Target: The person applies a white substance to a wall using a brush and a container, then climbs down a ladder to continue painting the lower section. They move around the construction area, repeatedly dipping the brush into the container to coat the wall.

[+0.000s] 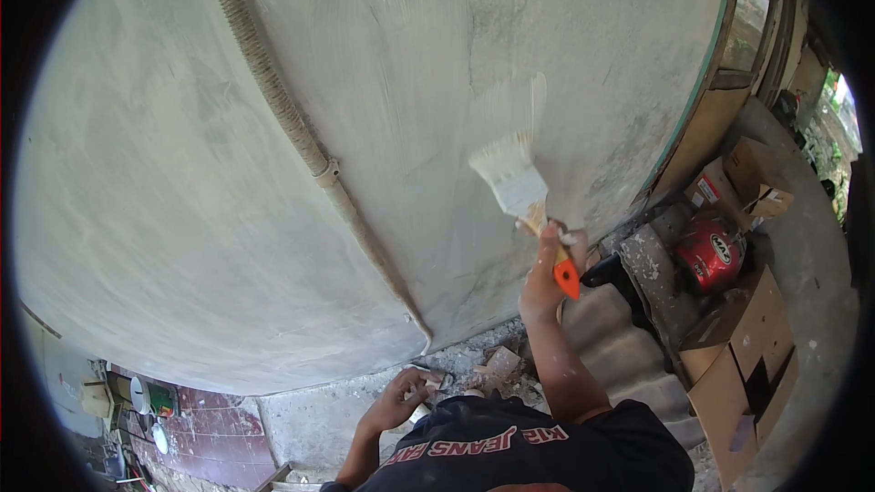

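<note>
Right now, right hand (550, 260) is closed round the paintbrush (524, 184) handle, bristles up against the wall (410, 82). Left hand (401, 401) sits low near the wall base, fingers partly curled; can't tell if it grips anything. Pipe (273, 82) well left of brush, bare wall between. Cardboard box (743, 337) right of the right forearm.

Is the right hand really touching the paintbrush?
Touching. The head view shows the right hand gripping the paintbrush by its handle, below the bristles.
</note>
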A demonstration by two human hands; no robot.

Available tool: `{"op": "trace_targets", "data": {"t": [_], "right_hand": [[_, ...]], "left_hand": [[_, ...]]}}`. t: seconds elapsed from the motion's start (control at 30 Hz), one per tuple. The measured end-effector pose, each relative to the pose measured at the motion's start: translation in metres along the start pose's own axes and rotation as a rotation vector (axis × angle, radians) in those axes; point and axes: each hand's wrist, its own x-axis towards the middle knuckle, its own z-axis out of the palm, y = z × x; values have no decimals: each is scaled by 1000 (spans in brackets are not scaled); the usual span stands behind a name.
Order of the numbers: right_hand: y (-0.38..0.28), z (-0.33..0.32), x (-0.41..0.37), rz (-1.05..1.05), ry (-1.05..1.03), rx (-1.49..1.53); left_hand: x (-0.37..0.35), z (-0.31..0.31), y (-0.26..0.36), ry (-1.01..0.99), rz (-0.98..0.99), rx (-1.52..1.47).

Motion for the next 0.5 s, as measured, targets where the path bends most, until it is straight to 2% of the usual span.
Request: {"op": "trace_targets", "data": {"t": [0.03,0.07,0.1,0.13,0.17,0.2,0.27,0.37,0.5], "right_hand": [[15,-13,-15,55,-4,-88],[27,-26,-28,107,-10,-178],[34,-40,-40,106,-11,-186],[40,-55,-52,157,-59,-322],[43,-66,-62,207,-108,-457],[47,-75,-73,205,-112,-463],[51,-85,-83,517,25,-161],[49,-80,-79,600,115,-77],[13,-39,-36,544,119,72]], "left_hand": [[2,3,8,84,-56,-132],[3,4,12,81,-57,-137],[5,6,15,134,-35,-316],[6,7,19,188,-15,-496],[9,6,24,232,42,-434],[11,6,27,232,42,-442],[17,4,32,277,230,-507],[21,1,50,275,263,-494],[21,-3,69,187,241,-421]]}}
